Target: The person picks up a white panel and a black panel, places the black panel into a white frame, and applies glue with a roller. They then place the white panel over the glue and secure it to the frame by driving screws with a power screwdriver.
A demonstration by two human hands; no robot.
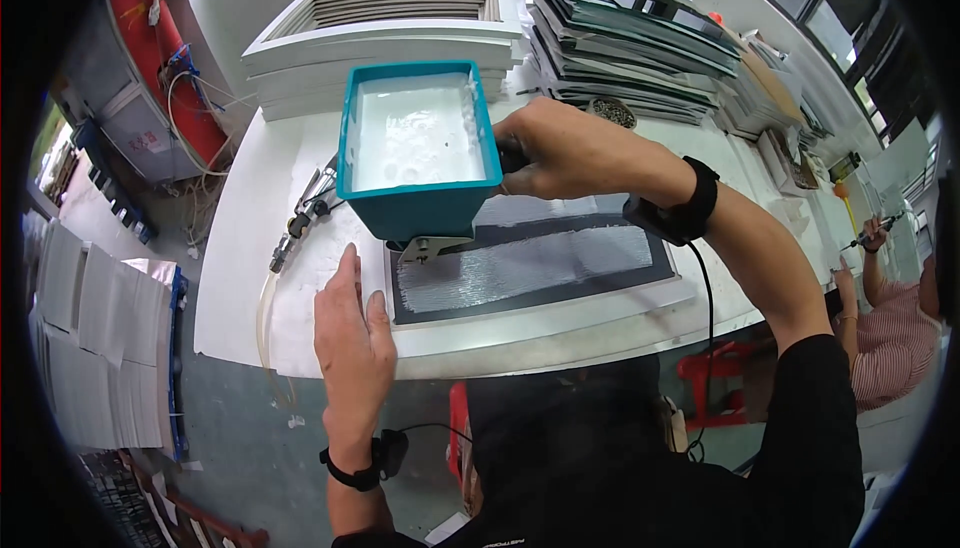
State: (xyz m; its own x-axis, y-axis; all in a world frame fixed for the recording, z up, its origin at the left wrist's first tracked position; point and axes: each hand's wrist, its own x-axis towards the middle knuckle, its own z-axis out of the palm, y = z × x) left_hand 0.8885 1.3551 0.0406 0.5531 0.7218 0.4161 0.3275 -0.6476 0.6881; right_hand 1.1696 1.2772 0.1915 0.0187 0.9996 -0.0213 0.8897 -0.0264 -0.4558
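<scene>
My right hand (560, 153) is closed round the dark handle of a teal box-shaped glue applicator (400, 210). White liquid (415, 133) fills much of its open top. The applicator is over the left end of a dark flat panel (610, 278), and a metal bracket shows at its lower edge. Glossy whitish strips (540, 266) of coating run lengthwise along the panel. Beside the panel's left edge, my left hand (352, 333) has its fingers stretched out and holds nothing. The box hides the panel's far left part.
Behind the applicator stand stacked white frames (390, 48). Farther right lies a tall pile of dark panels (630, 43), with a small round tin (612, 111) before it. An air gun (300, 223) with a hose lies left on the white table (240, 278). Another person (895, 348) works at right.
</scene>
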